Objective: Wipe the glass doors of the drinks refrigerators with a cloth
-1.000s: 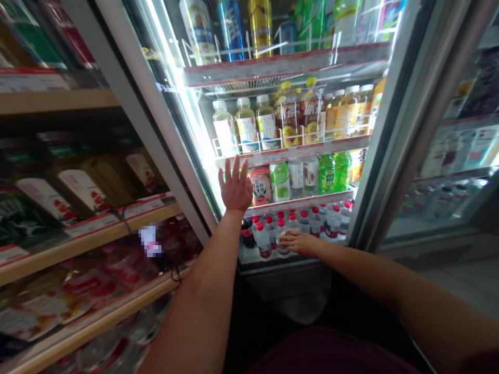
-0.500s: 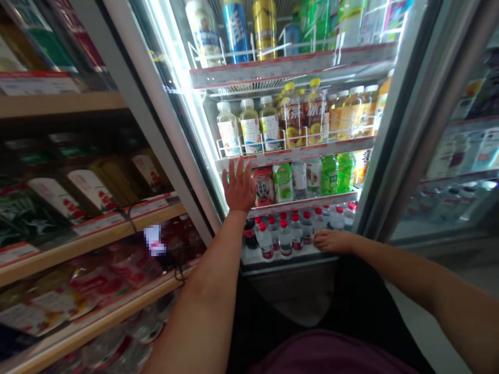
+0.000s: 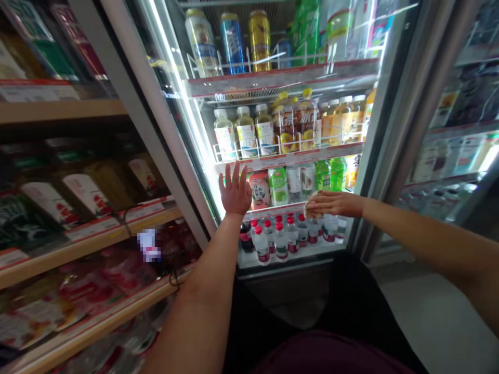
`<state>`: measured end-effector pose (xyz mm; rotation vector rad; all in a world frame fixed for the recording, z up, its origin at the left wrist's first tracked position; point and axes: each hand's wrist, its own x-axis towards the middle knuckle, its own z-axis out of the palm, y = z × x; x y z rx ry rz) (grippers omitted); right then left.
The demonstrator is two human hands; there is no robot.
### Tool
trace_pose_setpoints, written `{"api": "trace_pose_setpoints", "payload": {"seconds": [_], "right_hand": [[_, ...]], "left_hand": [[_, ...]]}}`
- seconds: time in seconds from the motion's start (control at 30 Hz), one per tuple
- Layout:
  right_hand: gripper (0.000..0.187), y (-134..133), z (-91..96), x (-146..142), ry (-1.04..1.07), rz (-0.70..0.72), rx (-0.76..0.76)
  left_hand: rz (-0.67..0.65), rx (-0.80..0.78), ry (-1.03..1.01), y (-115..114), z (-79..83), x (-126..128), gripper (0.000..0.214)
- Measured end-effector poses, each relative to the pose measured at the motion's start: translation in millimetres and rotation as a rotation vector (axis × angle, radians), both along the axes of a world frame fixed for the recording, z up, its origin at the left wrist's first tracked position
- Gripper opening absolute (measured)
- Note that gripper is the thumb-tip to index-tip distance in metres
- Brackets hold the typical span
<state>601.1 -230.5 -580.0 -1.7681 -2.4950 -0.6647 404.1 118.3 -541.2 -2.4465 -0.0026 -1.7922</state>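
My left hand (image 3: 236,192) is raised with its fingers spread. It holds nothing and is in front of the left end of the lower shelf, near a red drink carton (image 3: 260,190). My right hand (image 3: 337,202) has its fingers together over a crumpled, pale beige cloth (image 3: 313,205). That cloth is in front of the lower shelf's front edge (image 3: 278,212), above several small red-capped water bottles (image 3: 281,242). Whether either hand touches a glass pane or the shelf, I cannot tell. The drinks cooler (image 3: 290,262) is lit from inside.
Green-labelled bottles (image 3: 338,173) and tea bottles (image 3: 246,133) line the cooler shelves, with tall cans (image 3: 260,41) higher up. At left are wooden shelves (image 3: 97,226) of bottles, with a blurred-out pale patch near them. A metal door frame (image 3: 401,130) stands at right.
My right hand has risen from the bottom ledge to the lower shelf edge, and the cloth under it now shows clearly. The left hand stays spread in nearly the same place.
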Motion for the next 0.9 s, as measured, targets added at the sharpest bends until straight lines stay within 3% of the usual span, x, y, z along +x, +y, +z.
{"api": "trace_pose_setpoints", "payload": {"seconds": [0.23,0.53,0.7,0.9], "right_hand": [[0.065,-13.1,57.6,2.9,-0.149,-0.12,0.152],[0.048,-17.7,115.9,-2.0,-0.094,-0.313,0.359],[0.041,-13.9,141.1,-0.1,-0.095,-0.36,0.573],[0.045,-6.0,162.8,5.5,-0.048,-0.439,0.74]], "left_hand": [[-0.01,-0.032,0.026,-0.7,0.8,-0.9,0.052],[-0.001,-0.021,0.001,0.4,0.5,0.1,0.052],[-0.008,-0.024,0.009,0.2,0.6,0.1,0.052],[0.015,0.01,-0.018,0.3,-0.2,0.7,0.052]]}}
